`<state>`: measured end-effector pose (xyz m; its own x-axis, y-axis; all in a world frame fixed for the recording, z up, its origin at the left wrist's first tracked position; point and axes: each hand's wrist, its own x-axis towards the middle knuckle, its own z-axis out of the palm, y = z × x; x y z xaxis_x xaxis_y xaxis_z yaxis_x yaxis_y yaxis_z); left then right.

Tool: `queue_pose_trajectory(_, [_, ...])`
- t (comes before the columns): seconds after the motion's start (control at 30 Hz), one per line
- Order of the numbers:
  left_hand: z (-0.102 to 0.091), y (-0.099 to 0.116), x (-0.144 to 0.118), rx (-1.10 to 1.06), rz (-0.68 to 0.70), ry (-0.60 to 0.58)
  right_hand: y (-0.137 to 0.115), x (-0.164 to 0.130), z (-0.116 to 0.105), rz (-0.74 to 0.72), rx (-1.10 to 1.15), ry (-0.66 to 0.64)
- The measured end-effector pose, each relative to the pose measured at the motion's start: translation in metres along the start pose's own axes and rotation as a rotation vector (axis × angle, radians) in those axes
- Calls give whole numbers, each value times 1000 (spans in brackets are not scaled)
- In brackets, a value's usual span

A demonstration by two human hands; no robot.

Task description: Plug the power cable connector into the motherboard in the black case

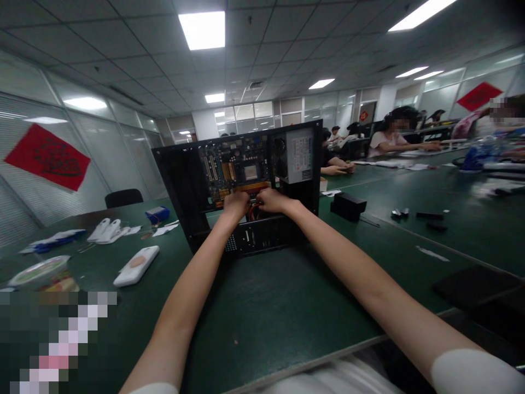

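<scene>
An open black computer case [176, 180] stands upright on the green table in front of me. Inside it are a motherboard [217, 158] with a pale square processor spot and, at upper right, a silver power supply [301, 156]. My left hand [237, 204] is closed at the lower edge of the motherboard, beside the red and yellow memory slots [257, 187]. Close to it on the right, my right hand [274, 201] has its fingers curled together near some red and dark cables [255, 211]. What the fingertips of either hand hold is hidden.
Left of the case lie a white power bank-like device [137, 266], a blue box [157, 214], white gloves-like items [107, 231] and a food tub [45, 273]. At right are a black box [348, 206] and small dark parts [430, 215]. Other people sit further back.
</scene>
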<state>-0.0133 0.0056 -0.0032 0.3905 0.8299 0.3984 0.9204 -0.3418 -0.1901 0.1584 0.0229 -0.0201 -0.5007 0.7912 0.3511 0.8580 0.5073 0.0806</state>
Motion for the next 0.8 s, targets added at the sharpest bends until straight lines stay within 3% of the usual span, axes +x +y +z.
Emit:
queue_pose_trajectory(0.6, [-7, 0, 4, 4, -14, -30, -3, -3, -4, 4, 17, -5])
queue_pose_trajectory(0.8, [0, -2, 14, 23, 3, -48, 0, -2, -1, -12, 11, 31])
